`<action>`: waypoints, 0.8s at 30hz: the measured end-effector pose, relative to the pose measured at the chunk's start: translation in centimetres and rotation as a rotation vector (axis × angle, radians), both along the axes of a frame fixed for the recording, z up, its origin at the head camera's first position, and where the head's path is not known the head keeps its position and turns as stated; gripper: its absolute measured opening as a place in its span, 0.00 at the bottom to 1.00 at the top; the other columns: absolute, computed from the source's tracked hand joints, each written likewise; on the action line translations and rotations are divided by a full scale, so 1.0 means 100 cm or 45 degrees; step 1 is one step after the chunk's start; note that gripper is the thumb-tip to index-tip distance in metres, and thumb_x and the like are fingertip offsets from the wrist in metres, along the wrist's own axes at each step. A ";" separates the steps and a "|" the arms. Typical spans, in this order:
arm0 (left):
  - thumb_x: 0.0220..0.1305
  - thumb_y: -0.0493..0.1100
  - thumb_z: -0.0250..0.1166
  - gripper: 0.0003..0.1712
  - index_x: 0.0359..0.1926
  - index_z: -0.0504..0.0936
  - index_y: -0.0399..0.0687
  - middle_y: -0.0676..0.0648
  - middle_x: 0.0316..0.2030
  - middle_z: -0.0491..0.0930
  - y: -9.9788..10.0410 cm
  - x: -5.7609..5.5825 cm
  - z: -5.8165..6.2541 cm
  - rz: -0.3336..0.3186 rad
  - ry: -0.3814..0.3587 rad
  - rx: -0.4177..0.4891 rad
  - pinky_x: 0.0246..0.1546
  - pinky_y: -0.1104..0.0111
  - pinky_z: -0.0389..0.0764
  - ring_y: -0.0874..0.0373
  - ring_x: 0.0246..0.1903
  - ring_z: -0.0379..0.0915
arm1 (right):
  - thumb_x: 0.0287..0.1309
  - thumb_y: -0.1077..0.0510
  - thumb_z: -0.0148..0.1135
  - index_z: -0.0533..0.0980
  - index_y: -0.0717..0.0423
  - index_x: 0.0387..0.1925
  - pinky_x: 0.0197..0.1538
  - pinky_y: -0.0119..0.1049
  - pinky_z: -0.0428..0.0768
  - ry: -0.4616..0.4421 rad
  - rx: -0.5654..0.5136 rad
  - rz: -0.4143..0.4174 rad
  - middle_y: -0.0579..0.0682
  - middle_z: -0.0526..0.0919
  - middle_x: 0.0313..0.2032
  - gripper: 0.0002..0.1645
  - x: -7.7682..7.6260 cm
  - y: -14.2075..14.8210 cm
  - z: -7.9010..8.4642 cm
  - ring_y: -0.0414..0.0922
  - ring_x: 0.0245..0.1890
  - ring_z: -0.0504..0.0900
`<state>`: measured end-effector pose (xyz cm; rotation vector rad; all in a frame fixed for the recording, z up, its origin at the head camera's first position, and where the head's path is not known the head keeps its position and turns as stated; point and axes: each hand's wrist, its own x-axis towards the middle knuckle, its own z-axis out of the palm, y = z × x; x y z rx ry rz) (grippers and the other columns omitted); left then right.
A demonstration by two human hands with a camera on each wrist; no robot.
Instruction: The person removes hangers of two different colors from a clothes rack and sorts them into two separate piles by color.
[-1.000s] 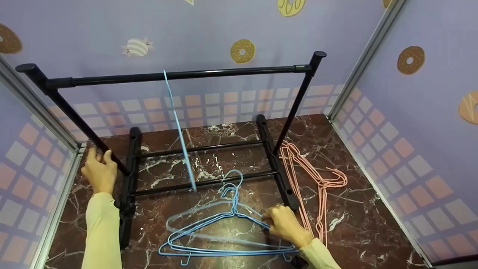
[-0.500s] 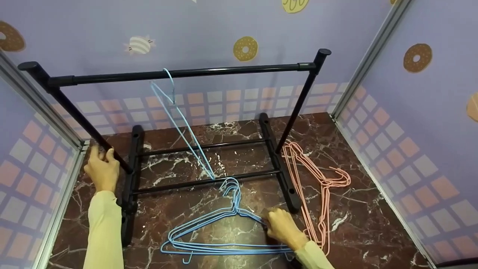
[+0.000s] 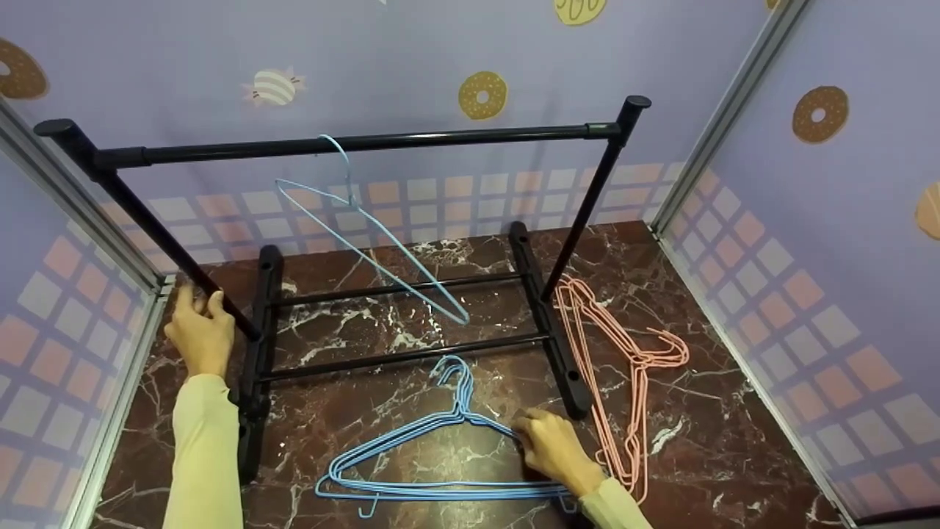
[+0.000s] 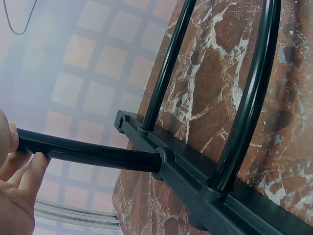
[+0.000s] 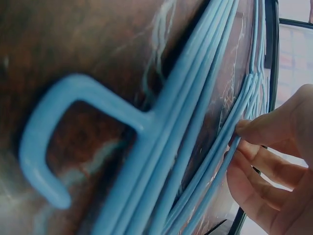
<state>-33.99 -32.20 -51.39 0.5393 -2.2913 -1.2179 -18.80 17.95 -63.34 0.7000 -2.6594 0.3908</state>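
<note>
On the left, my left hand [image 3: 200, 334] grips the lower part of the black clothes rack's left upright post [image 3: 165, 239]. The left wrist view shows thumb and fingers round that post [image 4: 98, 154]. My right hand [image 3: 552, 447] pinches the right shoulder of a blue hanger in a stack of blue wire hangers [image 3: 400, 430] on the floor before the rack. Up close in the right wrist view, thumb and fingertips meet on the blue wire [image 5: 234, 142]; how many hangers they hold, I cannot tell. Another blue hanger [image 3: 374, 220] hangs from the rack's top bar [image 3: 455, 138], turned at an angle.
Several pink hangers [image 3: 633, 360] lie on the floor right of the rack's right foot [image 3: 549, 323]. Two lower rods [image 3: 404, 358] join the feet near the brown marbled floor [image 3: 690, 455]. Patterned panels [image 3: 411, 59] enclose the back and both sides.
The hanging blue hanger has swung from nearly edge-on to a more open angle, its lower end moving right. A blurred top hanger has settled onto the blue stack. Both hands stay nearly in place.
</note>
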 end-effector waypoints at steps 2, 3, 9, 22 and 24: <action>0.75 0.46 0.57 0.25 0.69 0.73 0.47 0.33 0.58 0.80 0.000 0.000 0.000 0.000 -0.002 0.003 0.69 0.43 0.56 0.25 0.59 0.61 | 0.35 0.68 0.71 0.84 0.51 0.26 0.25 0.44 0.81 -0.011 -0.005 -0.002 0.45 0.79 0.25 0.12 0.000 0.000 -0.001 0.48 0.24 0.84; 0.75 0.46 0.57 0.25 0.69 0.73 0.47 0.33 0.58 0.80 0.000 0.000 -0.001 0.001 -0.001 0.004 0.69 0.43 0.56 0.24 0.60 0.61 | 0.35 0.68 0.71 0.84 0.51 0.26 0.25 0.44 0.81 -0.017 -0.009 -0.002 0.45 0.79 0.25 0.12 0.000 0.000 -0.001 0.48 0.24 0.84; 0.74 0.45 0.58 0.25 0.68 0.73 0.47 0.33 0.58 0.80 0.000 0.000 -0.001 0.011 0.017 0.002 0.70 0.43 0.58 0.24 0.60 0.63 | 0.37 0.68 0.72 0.83 0.52 0.26 0.27 0.44 0.82 -0.034 -0.040 0.007 0.45 0.81 0.26 0.11 0.000 0.001 -0.002 0.48 0.24 0.84; 0.74 0.45 0.58 0.23 0.67 0.74 0.46 0.34 0.58 0.81 0.000 0.000 -0.001 0.013 0.023 0.017 0.70 0.43 0.58 0.24 0.61 0.63 | 0.45 0.63 0.75 0.85 0.54 0.31 0.30 0.40 0.83 -0.045 -0.148 -0.022 0.45 0.82 0.28 0.08 0.001 -0.001 0.001 0.43 0.27 0.82; 0.74 0.45 0.58 0.23 0.66 0.75 0.46 0.34 0.58 0.81 0.000 0.000 -0.001 0.010 0.022 0.021 0.70 0.44 0.58 0.24 0.61 0.63 | 0.47 0.61 0.76 0.85 0.55 0.34 0.30 0.37 0.82 -0.038 -0.199 -0.011 0.45 0.82 0.29 0.10 -0.003 -0.003 0.006 0.41 0.26 0.81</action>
